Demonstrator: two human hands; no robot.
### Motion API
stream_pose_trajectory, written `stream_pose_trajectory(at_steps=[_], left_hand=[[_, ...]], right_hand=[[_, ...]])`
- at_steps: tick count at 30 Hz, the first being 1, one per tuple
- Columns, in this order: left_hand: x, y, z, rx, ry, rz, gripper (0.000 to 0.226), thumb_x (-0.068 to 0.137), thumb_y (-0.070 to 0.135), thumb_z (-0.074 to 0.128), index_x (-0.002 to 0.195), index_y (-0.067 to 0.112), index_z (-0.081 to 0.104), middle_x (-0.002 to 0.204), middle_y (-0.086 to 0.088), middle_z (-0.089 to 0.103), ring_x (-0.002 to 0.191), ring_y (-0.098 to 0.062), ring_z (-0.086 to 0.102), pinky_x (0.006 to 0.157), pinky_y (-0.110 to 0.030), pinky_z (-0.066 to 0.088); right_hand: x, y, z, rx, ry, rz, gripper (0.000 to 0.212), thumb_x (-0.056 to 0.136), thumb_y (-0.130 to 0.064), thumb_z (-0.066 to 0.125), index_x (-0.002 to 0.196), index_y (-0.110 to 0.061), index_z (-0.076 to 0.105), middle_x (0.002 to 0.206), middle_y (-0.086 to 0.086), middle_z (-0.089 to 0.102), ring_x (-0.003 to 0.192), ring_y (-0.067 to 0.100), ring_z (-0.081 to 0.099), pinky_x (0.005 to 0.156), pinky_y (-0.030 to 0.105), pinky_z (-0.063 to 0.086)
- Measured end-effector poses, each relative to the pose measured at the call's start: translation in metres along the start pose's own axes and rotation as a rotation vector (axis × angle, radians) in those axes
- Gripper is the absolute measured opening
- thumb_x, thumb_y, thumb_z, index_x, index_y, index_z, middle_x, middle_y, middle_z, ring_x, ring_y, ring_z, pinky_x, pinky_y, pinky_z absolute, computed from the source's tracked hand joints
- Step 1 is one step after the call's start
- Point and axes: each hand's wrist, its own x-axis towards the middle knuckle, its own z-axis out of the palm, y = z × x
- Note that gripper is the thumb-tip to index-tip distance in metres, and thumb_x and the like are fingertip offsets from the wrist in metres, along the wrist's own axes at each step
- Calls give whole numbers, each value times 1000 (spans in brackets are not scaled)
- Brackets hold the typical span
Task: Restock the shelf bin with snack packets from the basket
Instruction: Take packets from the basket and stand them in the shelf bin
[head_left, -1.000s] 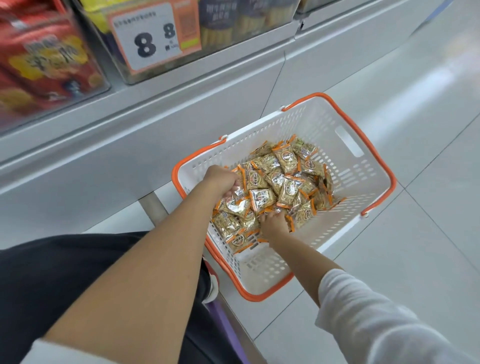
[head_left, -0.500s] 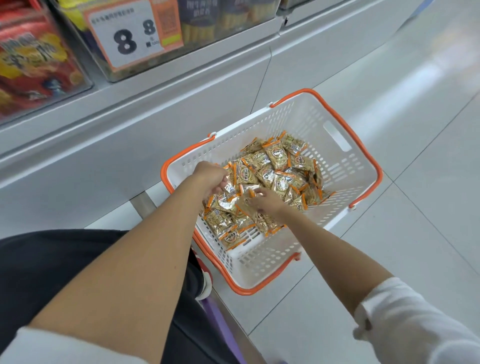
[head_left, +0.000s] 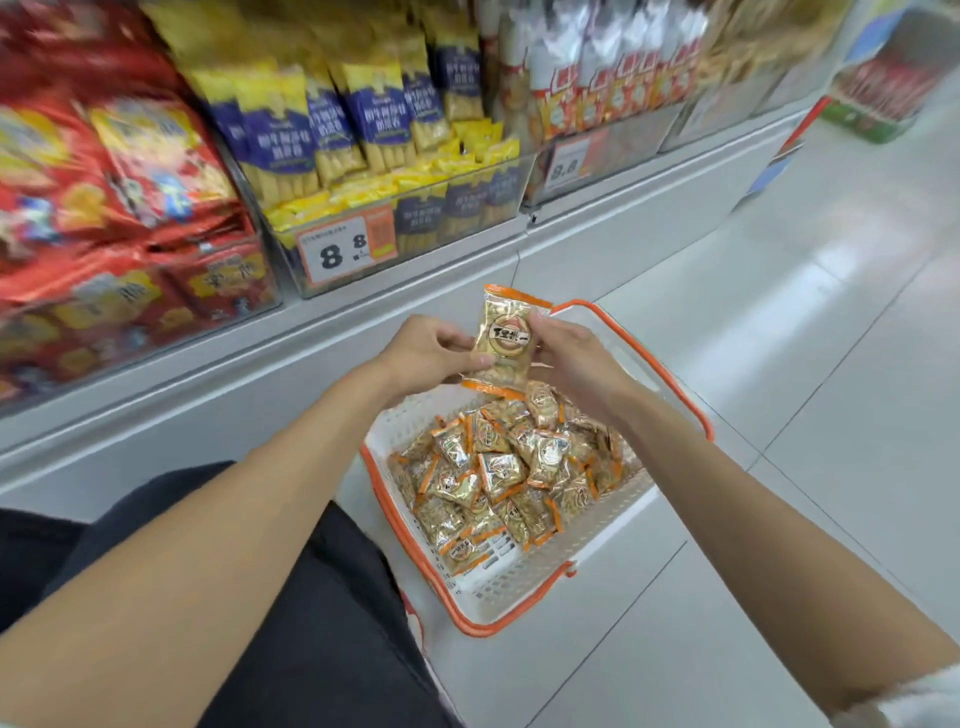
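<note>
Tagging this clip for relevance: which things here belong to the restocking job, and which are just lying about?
Job: left hand and right hand, both pinching one gold snack packet; white basket holding more packets.
Just there: red bags; blue-and-yellow bags; 8.8 price tag; floor tiles.

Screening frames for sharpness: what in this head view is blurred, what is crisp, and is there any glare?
Head view: the red snack bags at left are motion-smeared; the gold orange-edged snack packet held between left hand and right hand is crisp, label readable; the glossy white floor tiles show washed-out glare.
</note>
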Motion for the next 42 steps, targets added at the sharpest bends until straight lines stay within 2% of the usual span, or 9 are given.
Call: stream_pose_trajectory(at_steps=[8, 11, 15, 20, 23, 28, 32, 38, 42], left_hand=[[-49, 92, -91, 50, 167, 192, 26, 83, 12, 74, 107, 4, 66, 88, -8, 65, 63, -6, 60, 53, -15, 51], [-75, 128, -129, -35, 201, 245, 28, 94, 18, 61, 116, 24, 46, 95, -1, 60, 69, -14, 61, 63, -29, 57], [-109, 173, -203, 161, 401, 417, 15, 96, 13, 57, 90, 1, 64, 79, -14, 63, 72, -16, 59, 83, -47, 55], [-166, 227, -298, 318, 627, 560, 13, 93, 9, 61, 105, 8, 65, 77, -7, 66, 64, -3, 64, 63, -21, 56], [-184, 244, -342, 281, 663, 571, 23, 92, 8, 62, 112, 18, 56, 85, -7, 66, 76, -16, 68, 69, -32, 60], [-190, 247, -423, 511, 835, 419, 20, 88, 19, 70, 105, 10, 64, 93, -8, 68, 84, -19, 68, 81, -39, 58], [-172, 227, -465, 863, 830, 124, 37, 81, 36, 75, 104, 7, 71, 98, -6, 67, 86, -17, 58, 84, -32, 51], [-143, 203, -492, 1052, 693, -117, 37, 84, 29, 73, 114, 8, 68, 118, -7, 66, 104, -22, 62, 87, -29, 48], [-131, 191, -507, 978, 702, -107, 32, 78, 24, 79, 107, 11, 73, 112, -4, 69, 97, -18, 63, 85, -28, 50]], right_hand=[[-14, -120, 50, -328, -95, -376, 19, 86, 0, 69, 102, -9, 68, 87, 3, 70, 73, 6, 67, 74, 25, 58], [-9, -166, 82, -404, -108, -489, 21, 86, 4, 67, 105, -5, 66, 87, 6, 68, 71, 2, 64, 70, 19, 55], [-4, -226, 137, -363, -182, -602, 24, 85, 2, 69, 101, -15, 69, 85, 4, 73, 79, 11, 65, 74, 25, 56], [2, -307, 223, -329, -230, -769, 22, 85, -5, 72, 106, -12, 67, 95, 4, 74, 82, 7, 70, 79, 23, 56], [10, -344, 265, -305, -229, -857, 17, 86, -3, 70, 99, -13, 68, 89, 1, 73, 77, 5, 70, 75, 23, 58], [69, -381, 343, -458, -223, -832, 15, 75, -22, 80, 88, -16, 76, 85, 3, 75, 78, 16, 70, 80, 44, 59], [109, -377, 383, -783, -222, -718, 30, 77, -18, 79, 84, 9, 68, 67, 6, 56, 67, 13, 52, 67, 35, 52], [126, -374, 424, -1187, -274, -628, 40, 86, -23, 68, 51, -16, 49, 45, -4, 51, 48, 11, 47, 43, 19, 34], [135, -366, 435, -1103, -387, -496, 29, 82, -12, 76, 62, -16, 55, 73, 6, 65, 44, 5, 59, 52, 21, 56]])
